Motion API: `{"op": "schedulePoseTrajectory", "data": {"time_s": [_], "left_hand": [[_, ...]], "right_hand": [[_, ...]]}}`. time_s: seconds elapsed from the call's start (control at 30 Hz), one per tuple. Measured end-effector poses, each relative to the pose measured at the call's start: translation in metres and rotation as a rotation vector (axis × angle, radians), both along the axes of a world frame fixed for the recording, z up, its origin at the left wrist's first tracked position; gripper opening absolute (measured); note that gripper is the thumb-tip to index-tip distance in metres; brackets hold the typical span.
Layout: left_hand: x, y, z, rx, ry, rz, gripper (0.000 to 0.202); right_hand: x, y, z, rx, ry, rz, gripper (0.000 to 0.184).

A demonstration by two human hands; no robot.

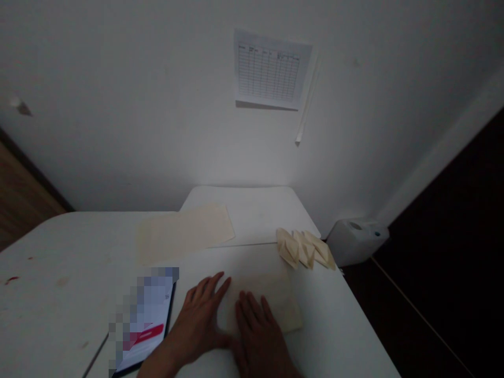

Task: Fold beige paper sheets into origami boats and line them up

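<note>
Both my hands lie flat on a cream sheet of paper (275, 299) near the front of the white table (66, 278). My left hand (199, 317) has its fingers stretched out and pressed on the sheet's left part. Beside it, my right hand (258, 336) rests with fingers together and extended on the sheet's lower middle. Neither hand grips anything.
A phone or tablet (145, 320) with a lit screen lies left of my hands. Another cream sheet (183, 233) lies further back. Several folded paper shapes (305, 248) sit at the right rear. A white bin (356, 239) stands beyond the table's right edge. A printed chart (270, 71) hangs on the wall.
</note>
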State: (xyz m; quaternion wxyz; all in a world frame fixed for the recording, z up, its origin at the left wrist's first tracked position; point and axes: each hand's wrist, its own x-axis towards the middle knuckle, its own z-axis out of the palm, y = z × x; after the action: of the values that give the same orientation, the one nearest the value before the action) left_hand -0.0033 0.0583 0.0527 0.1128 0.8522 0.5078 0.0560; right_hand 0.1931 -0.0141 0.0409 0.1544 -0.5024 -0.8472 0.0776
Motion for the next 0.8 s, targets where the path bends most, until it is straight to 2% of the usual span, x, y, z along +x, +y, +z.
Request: {"op": "schedulePoseTrajectory", "data": {"time_s": [0.13,0.33,0.53,0.67,0.8], "left_hand": [[0.0,0.0,-0.001,-0.004,0.006,0.006,0.117],[0.0,-0.001,0.002,-0.025,0.008,0.03,0.116],[-0.001,0.002,-0.003,-0.023,0.004,0.033,0.119],[-0.002,0.002,-0.006,-0.017,0.001,0.029,0.12],[-0.001,0.002,-0.006,-0.026,-0.008,0.027,0.121]], "right_hand": [[0.019,-0.003,-0.008,-0.066,-0.032,-0.018,0.061],[0.06,-0.015,-0.013,-0.082,-0.074,-0.191,0.062],[0.084,-0.023,-0.018,-0.096,-0.117,-0.339,0.059],[0.088,-0.021,-0.015,-0.074,-0.134,-0.404,0.06],[0.068,-0.008,-0.002,-0.01,-0.088,-0.399,0.055]]}}
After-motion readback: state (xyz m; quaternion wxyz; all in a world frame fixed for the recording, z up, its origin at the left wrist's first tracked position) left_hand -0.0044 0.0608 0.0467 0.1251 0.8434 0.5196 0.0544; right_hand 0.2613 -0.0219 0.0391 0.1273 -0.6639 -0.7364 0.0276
